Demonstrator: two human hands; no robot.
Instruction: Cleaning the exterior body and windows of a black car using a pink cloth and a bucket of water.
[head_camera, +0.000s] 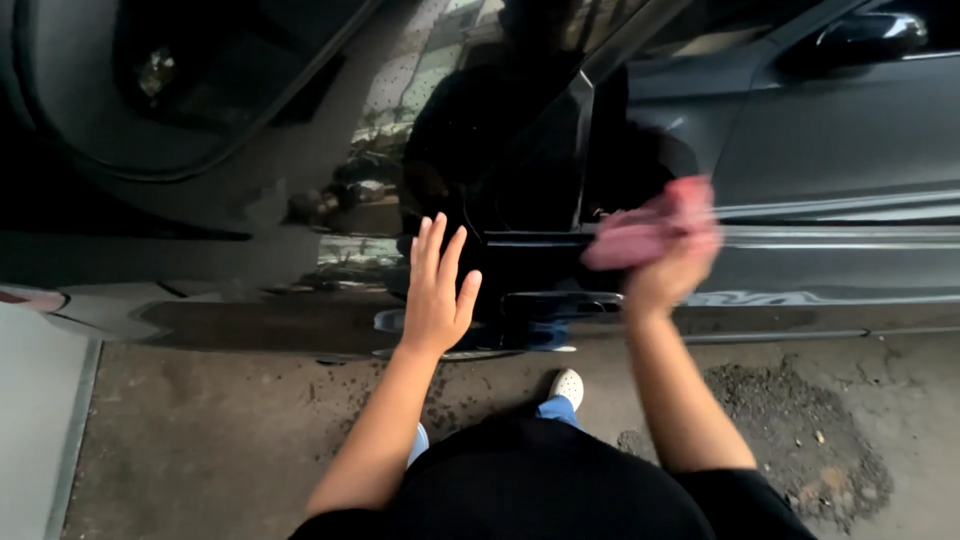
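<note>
A glossy black car (250, 200) fills the upper part of the head view, its side panels reflecting my figure. My left hand (438, 290) is flat, fingers spread, resting against the lower body panel near the front door seam. My right hand (672, 270) is closed on a pink cloth (645, 228) and holds it against the door panel; both are blurred by motion. The car's door handle (868, 35) shows at the upper right.
Below the car lies a concrete floor (220, 440) with a patch of dark gravel (800, 440) at the right. A pale raised strip (35, 420) runs along the left edge. My white shoe (567, 386) stands close to the sill.
</note>
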